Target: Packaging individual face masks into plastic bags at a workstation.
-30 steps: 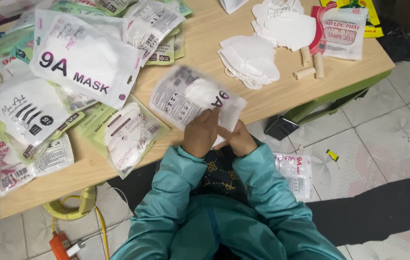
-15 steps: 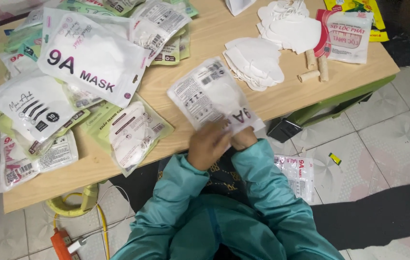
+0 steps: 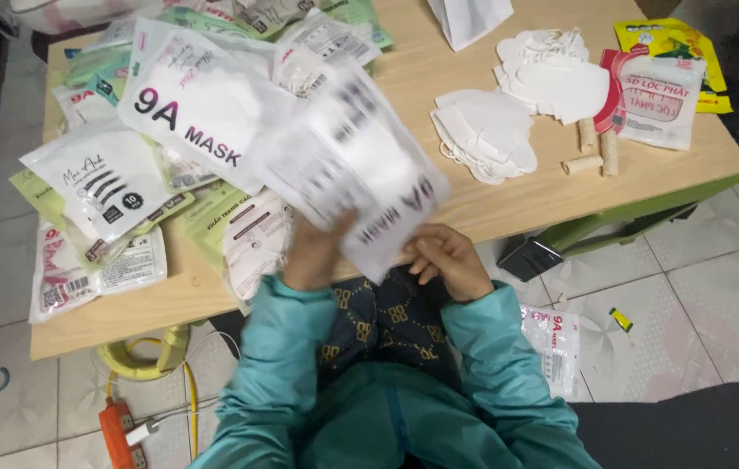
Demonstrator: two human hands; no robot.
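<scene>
My left hand (image 3: 316, 257) grips the lower edge of a white printed mask pack (image 3: 352, 165), which is blurred and lifted over the wooden table (image 3: 491, 204). My right hand (image 3: 448, 259) sits at the table's front edge beside the pack's lower corner, fingers curled, with nothing clearly in it. Both arms wear teal sleeves.
A heap of mask packs (image 3: 187, 122) covers the table's left half. Loose white masks (image 3: 487, 130) and more of them (image 3: 560, 78) lie right of centre, beside small cardboard rolls (image 3: 591, 149) and a red-and-white pack (image 3: 652, 100). On the floor are another pack (image 3: 552, 334) and an orange power strip (image 3: 118, 430).
The pack, held low in both hands before, has swung up and to the left in my left hand. My right hand has come off it.
</scene>
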